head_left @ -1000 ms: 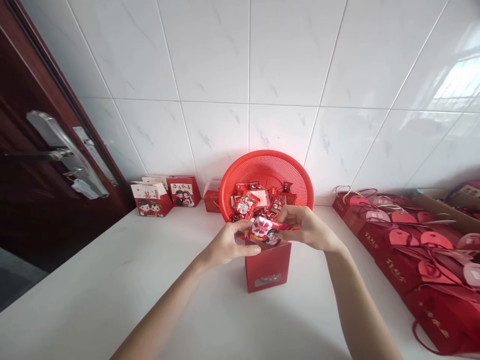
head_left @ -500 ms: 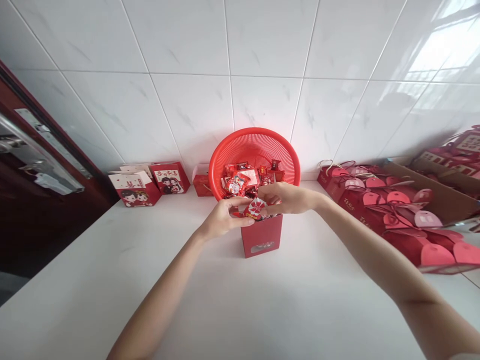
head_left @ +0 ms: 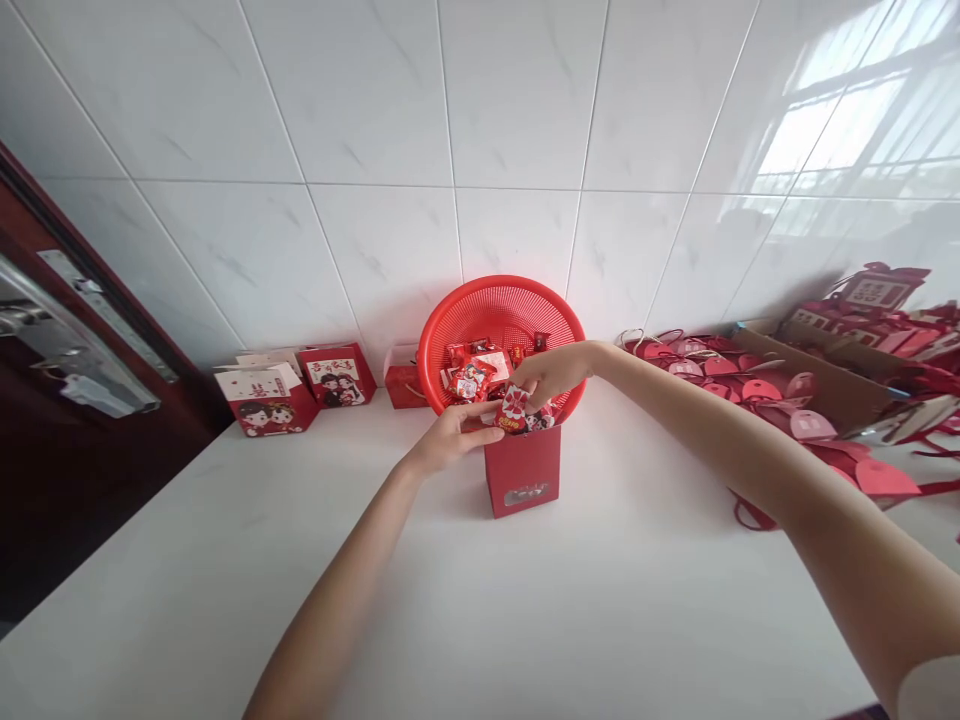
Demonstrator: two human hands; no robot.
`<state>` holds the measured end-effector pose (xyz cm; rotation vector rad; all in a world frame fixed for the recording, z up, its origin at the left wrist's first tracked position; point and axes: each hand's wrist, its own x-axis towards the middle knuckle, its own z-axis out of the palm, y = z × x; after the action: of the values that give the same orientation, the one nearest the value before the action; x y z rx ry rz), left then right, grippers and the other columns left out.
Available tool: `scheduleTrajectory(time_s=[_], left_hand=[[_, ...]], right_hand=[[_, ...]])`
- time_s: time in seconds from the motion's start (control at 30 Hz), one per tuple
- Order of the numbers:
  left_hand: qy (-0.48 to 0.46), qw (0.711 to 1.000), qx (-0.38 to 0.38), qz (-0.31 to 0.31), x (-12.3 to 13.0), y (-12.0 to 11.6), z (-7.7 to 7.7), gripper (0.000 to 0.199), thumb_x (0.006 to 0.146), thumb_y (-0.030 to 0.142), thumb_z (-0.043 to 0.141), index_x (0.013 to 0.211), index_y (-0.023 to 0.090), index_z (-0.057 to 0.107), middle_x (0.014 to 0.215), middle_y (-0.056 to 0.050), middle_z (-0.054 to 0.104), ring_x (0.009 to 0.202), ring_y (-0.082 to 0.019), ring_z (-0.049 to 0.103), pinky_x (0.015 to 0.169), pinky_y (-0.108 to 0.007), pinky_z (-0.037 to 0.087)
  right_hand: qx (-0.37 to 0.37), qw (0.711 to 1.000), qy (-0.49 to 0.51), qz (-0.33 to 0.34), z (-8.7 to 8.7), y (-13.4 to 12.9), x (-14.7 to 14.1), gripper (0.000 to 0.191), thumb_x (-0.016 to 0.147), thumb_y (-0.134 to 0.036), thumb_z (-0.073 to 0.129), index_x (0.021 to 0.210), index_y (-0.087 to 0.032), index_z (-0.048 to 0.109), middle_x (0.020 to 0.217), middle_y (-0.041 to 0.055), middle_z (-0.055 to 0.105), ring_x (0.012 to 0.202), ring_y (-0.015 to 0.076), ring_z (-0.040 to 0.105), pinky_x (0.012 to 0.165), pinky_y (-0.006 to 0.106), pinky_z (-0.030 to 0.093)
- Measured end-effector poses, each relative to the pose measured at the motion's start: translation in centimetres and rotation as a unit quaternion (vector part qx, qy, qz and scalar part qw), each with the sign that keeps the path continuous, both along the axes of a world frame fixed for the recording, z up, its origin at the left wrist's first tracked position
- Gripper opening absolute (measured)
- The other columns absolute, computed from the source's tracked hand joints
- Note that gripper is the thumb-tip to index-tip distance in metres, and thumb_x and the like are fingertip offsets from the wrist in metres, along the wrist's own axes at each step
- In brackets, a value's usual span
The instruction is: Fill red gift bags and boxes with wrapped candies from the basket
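A red paper gift box (head_left: 523, 472) with a small window low on its front stands upright on the white table, its top open. Just above its mouth is a red and white wrapped candy packet (head_left: 514, 407), with other wrapped candies (head_left: 541, 416) showing beside it. My left hand (head_left: 450, 437) pinches the packet's left side between thumb and fingers, close to the box rim. From above, my right hand (head_left: 553, 376) reaches to the packet's right edge, fingers curled on it. Directly behind, a red plastic basket (head_left: 504, 292) holds several wrapped sweets (head_left: 470, 380).
Printed red gift boxes (head_left: 271, 405) stand at the back left, with a smaller red box (head_left: 405, 378) by the basket. Several red bags with ribbons (head_left: 757, 385) and a cardboard box (head_left: 825, 385) sit on the right. A tiled wall (head_left: 517, 120) rises behind the table.
The packet has become more upright, its front turned toward me. My right hand has shifted slightly up around it. The camera view has tilted slightly upward.
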<state>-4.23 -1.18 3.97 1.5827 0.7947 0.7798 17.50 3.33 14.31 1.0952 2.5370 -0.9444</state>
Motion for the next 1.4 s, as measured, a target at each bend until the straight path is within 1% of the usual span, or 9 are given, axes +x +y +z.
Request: scheduleTrajectory(time_s=[0.13, 0.23, 0.4, 0.53, 0.73, 0.97, 1.23, 1.33, 1.4], left_hand=[[-0.022, 0.999, -0.005, 0.041, 0.3, 0.7, -0.4, 0.049, 0.069, 0.035, 0.082, 0.116, 0.019, 0.077, 0.110, -0.007, 0.080, 0.112, -0.029, 0.070, 0.105, -0.043, 0.050], [-0.020, 0.996, -0.031, 0.081, 1.0, 0.8, -0.4, 0.040, 0.064, 0.029, 0.082, 0.102, 0.018, 0.080, 0.094, -0.006, 0.082, 0.099, -0.027, 0.073, 0.094, -0.038, 0.055], [0.031, 0.994, -0.101, 0.025, 1.9, 0.5, -0.8, 0.021, 0.063, 0.028, 0.078, 0.080, 0.016, 0.080, 0.082, -0.005, 0.079, 0.078, -0.022, 0.073, 0.071, -0.031, 0.058], [0.045, 0.991, -0.122, 0.006, 2.0, 0.1, -1.2, 0.025, 0.059, 0.026, 0.079, 0.082, 0.016, 0.081, 0.084, -0.005, 0.079, 0.080, -0.020, 0.073, 0.073, -0.029, 0.057], [0.052, 0.988, -0.145, -0.001, 1.9, -0.5, -0.7, 0.026, 0.054, 0.020, 0.079, 0.080, 0.017, 0.082, 0.081, -0.004, 0.079, 0.078, -0.019, 0.072, 0.074, -0.029, 0.058], [0.058, 0.988, -0.142, 0.005, 2.3, -1.2, 0.0, 0.033, 0.054, 0.018, 0.079, 0.087, 0.017, 0.083, 0.080, -0.005, 0.080, 0.079, -0.020, 0.072, 0.073, -0.031, 0.058], [0.040, 0.994, -0.100, 0.001, 2.3, -1.9, -0.2, 0.023, 0.057, 0.020, 0.070, 0.076, 0.017, 0.082, 0.076, -0.004, 0.078, 0.078, -0.021, 0.071, 0.077, -0.032, 0.056], [0.020, 0.996, -0.085, 0.011, 2.0, -1.9, -0.6, 0.024, 0.058, 0.019, 0.069, 0.078, 0.016, 0.082, 0.078, -0.005, 0.079, 0.082, -0.022, 0.072, 0.081, -0.033, 0.055], [0.011, 0.997, -0.077, 0.019, 2.0, -2.0, -0.9, 0.025, 0.060, 0.019, 0.070, 0.081, 0.016, 0.082, 0.080, -0.006, 0.079, 0.085, -0.023, 0.072, 0.084, -0.034, 0.055]], right_hand=[[0.014, 0.999, 0.038, -0.028, -0.5, 0.0, 0.6, 0.033, 0.076, -0.046, 0.076, 0.080, -0.020, 0.057, 0.083, 0.0012, 0.061, 0.078, 0.0179, 0.055, 0.068, 0.030, 0.039], [-0.021, 0.997, 0.042, -0.054, -0.5, -0.3, 1.1, 0.040, 0.074, -0.050, 0.078, 0.074, -0.020, 0.051, 0.078, -0.0006, 0.054, 0.075, 0.0167, 0.053, 0.068, 0.030, 0.040], [-0.125, 0.987, 0.063, -0.080, -1.7, -0.8, 1.4, 0.051, 0.062, -0.052, 0.086, 0.068, -0.020, 0.047, 0.070, -0.0043, 0.046, 0.072, 0.0147, 0.051, 0.071, 0.030, 0.044], [-0.163, 0.978, 0.083, -0.098, -3.8, -1.0, 1.8, 0.053, 0.058, -0.052, 0.089, 0.068, -0.019, 0.049, 0.069, -0.0051, 0.050, 0.069, 0.0127, 0.051, 0.071, 0.029, 0.046], [-0.236, 0.962, 0.117, -0.073, -5.6, -0.2, 2.8, 0.061, 0.056, -0.051, 0.093, 0.057, -0.020, 0.040, 0.052, -0.0097, 0.040, 0.054, 0.0085, 0.044, 0.057, 0.025, 0.042], [-0.340, 0.939, 0.056, 0.015, -5.8, -0.4, 2.1, 0.052, 0.057, -0.052, 0.092, 0.074, -0.014, 0.061, 0.061, -0.0037, 0.062, 0.060, 0.0134, 0.061, 0.064, 0.027, 0.053], [-0.331, 0.940, 0.060, 0.057, -5.3, -2.5, -0.8, 0.047, 0.059, -0.046, 0.093, 0.071, -0.013, 0.062, 0.061, -0.0044, 0.063, 0.062, 0.0131, 0.062, 0.067, 0.027, 0.052], [-0.306, 0.945, 0.113, 0.028, -5.7, -3.4, -1.0, 0.045, 0.061, -0.041, 0.092, 0.061, -0.015, 0.054, 0.054, -0.0077, 0.055, 0.058, 0.0098, 0.056, 0.062, 0.024, 0.047], [-0.320, 0.934, 0.154, -0.020, -6.4, -4.3, -0.9, 0.046, 0.063, -0.037, 0.090, 0.058, -0.017, 0.049, 0.052, -0.0094, 0.051, 0.053, 0.0083, 0.053, 0.058, 0.023, 0.046]])
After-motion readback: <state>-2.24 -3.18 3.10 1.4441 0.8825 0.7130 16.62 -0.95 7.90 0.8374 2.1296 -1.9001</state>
